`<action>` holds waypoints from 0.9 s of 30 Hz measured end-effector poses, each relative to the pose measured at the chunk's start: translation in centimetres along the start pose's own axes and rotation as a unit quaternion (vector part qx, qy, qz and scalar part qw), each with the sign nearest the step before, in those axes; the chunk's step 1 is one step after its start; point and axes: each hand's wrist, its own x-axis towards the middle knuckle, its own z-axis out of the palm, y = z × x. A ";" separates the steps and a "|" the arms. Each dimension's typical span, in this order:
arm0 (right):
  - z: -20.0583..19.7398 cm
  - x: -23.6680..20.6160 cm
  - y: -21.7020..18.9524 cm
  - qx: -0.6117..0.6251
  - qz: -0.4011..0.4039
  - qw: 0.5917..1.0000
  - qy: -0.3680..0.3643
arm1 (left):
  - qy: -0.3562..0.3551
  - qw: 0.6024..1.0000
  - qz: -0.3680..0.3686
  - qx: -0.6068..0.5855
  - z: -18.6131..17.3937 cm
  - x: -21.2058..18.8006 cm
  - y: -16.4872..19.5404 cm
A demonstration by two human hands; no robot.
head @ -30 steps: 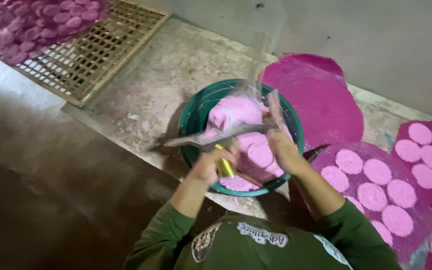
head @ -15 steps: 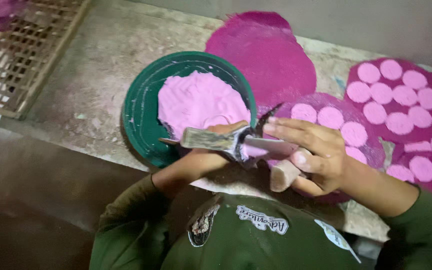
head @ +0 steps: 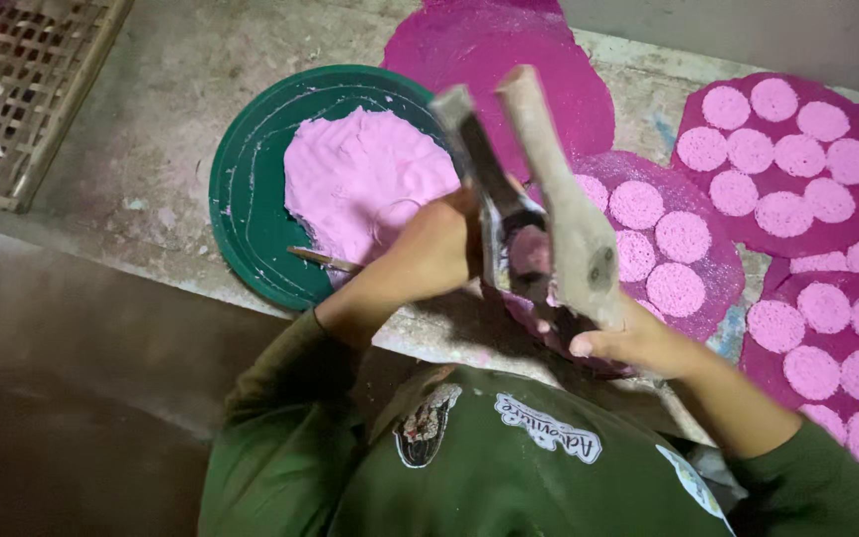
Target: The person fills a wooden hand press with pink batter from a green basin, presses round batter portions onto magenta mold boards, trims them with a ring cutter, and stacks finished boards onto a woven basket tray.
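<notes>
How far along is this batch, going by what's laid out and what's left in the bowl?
Done: pale pink round discs laid in rows on magenta cloths. In hand: both hands, left and right, close on a two-handled wooden press. Left: a mound of pink paste in the green round bowl.

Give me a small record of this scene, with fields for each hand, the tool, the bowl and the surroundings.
left hand: grips the press handles from the left
right hand: holds the press from below
hinged press: two long handles, raised, pink paste inside
green bowl: holds pink paste, thin stick at its edge
magenta sheets: carry round pink discs
woven tray: upper left
</notes>
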 end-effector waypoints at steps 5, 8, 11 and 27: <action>-0.4 -5.2 7.6 0.100 0.048 0.982 0.150 | 0.076 0.972 -0.006 0.224 -1.0 -3.3 -6.7; -0.7 -8.4 10.1 0.130 -0.009 0.960 0.249 | 0.007 0.966 -0.133 0.220 0.5 -5.8 -10.3; -1.1 -10.9 10.2 0.140 -0.027 0.936 0.323 | 0.063 0.963 -0.127 0.231 1.4 -6.7 -10.5; 2.3 -12.3 3.9 0.253 -0.098 0.888 0.371 | 0.035 0.980 0.095 0.171 14.1 -5.7 -4.7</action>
